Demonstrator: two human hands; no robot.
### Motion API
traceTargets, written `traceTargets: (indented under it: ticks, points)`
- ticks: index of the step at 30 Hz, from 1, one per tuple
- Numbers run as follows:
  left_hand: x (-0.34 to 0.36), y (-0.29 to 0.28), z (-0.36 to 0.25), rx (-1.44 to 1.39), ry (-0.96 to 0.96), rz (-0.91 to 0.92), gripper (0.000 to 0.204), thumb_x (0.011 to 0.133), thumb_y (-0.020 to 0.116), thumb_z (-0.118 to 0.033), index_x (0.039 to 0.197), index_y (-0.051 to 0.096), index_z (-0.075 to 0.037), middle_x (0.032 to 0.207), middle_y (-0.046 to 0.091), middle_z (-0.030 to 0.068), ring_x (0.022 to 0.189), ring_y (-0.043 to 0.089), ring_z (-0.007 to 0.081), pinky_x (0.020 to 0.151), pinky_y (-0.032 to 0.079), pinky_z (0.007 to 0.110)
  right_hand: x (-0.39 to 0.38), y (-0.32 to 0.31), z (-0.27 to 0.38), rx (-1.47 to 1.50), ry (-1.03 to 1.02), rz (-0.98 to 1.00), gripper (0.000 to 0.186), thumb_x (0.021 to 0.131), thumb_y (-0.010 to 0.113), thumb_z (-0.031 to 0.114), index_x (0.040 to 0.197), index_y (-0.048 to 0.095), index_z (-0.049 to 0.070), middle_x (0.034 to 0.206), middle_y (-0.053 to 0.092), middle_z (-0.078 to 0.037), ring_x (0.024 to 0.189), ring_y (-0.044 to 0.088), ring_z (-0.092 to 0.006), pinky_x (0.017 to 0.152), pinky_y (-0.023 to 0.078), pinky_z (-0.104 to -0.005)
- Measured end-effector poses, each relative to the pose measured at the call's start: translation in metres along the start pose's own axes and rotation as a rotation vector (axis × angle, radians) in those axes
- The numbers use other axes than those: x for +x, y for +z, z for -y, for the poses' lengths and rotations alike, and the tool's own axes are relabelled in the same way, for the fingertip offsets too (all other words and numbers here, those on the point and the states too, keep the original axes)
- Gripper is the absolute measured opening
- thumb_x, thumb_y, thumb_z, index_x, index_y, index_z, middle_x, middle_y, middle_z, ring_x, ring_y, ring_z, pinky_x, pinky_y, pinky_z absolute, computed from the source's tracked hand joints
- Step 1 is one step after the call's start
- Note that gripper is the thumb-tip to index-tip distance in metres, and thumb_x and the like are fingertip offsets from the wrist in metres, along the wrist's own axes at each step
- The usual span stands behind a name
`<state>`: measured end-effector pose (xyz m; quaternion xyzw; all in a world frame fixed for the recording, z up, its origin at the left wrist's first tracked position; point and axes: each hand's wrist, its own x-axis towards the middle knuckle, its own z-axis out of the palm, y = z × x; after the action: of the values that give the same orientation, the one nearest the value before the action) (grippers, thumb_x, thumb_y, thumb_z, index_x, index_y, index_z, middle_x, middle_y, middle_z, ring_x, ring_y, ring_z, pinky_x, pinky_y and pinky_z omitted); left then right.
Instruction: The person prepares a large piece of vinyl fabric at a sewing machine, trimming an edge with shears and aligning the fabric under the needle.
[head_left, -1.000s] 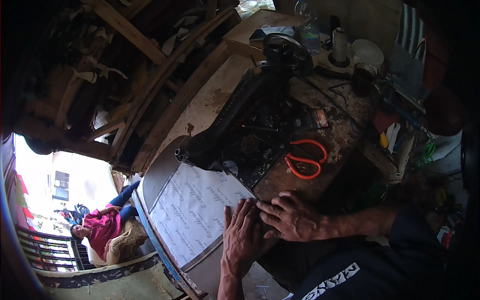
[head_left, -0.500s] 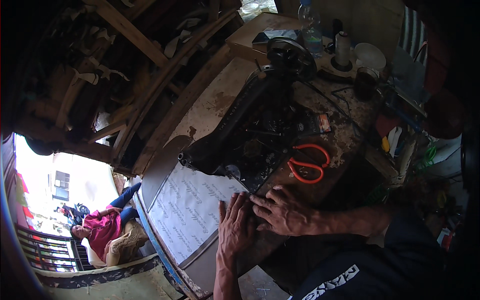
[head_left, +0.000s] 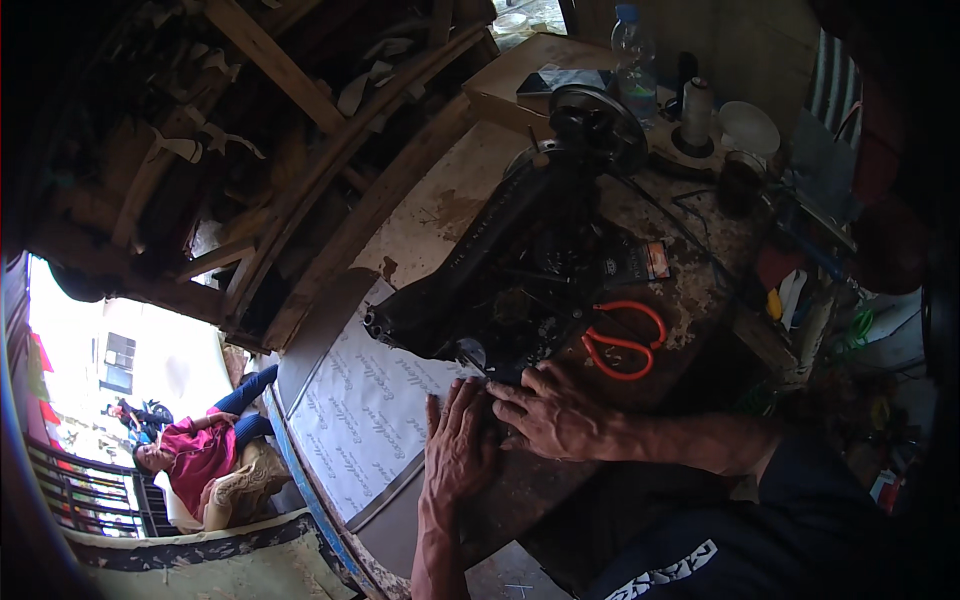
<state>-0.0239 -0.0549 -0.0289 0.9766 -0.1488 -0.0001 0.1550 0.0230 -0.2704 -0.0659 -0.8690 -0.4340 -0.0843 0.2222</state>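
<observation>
A white sheet with grey printing (head_left: 355, 420) lies on a grey-brown piece of material under the front end of a black sewing machine (head_left: 470, 250). My left hand (head_left: 455, 450) rests on the sheet's right part, fingers stretched toward the needle area. Close beside it, my right hand (head_left: 550, 415) has bent fingers at the sheet's right edge, just below the machine; they seem to grip that edge, though the fingertips are partly hidden. Orange-handled scissors (head_left: 625, 340) lie right of the machine, near my right hand, their blades hardly visible against the dark bed.
At the back stand a cardboard box (head_left: 500, 95) with a phone on it, a plastic bottle (head_left: 633, 70), a thread spool (head_left: 696, 115) and a dark glass (head_left: 740, 180). Wooden framing (head_left: 330, 190) rises at the left. A person in a red top (head_left: 195, 450) sits beyond the table's blue edge.
Both hands have shifted slightly left and up with the sheet, toward the machine. The whole view has also moved a little. The scissors stay where they lay.
</observation>
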Motion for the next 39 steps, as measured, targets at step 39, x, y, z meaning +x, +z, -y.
traceTargets:
  ticks: [39]
  points:
    - [0.011,-0.012,0.041,0.036,0.046,-0.042,0.064,0.097,0.060,-0.022,0.157,0.051,-0.005,0.162,0.049,0.0168,0.161,0.032,0.0347,0.134,0.014,0.060,0.070,-0.014,-0.048,0.428,0.237,-0.308,0.019,0.103,0.062,0.020,0.112,0.071,0.006,0.110,0.073,-0.024,0.097,0.071,-0.0466,0.082,0.057,-0.0550]
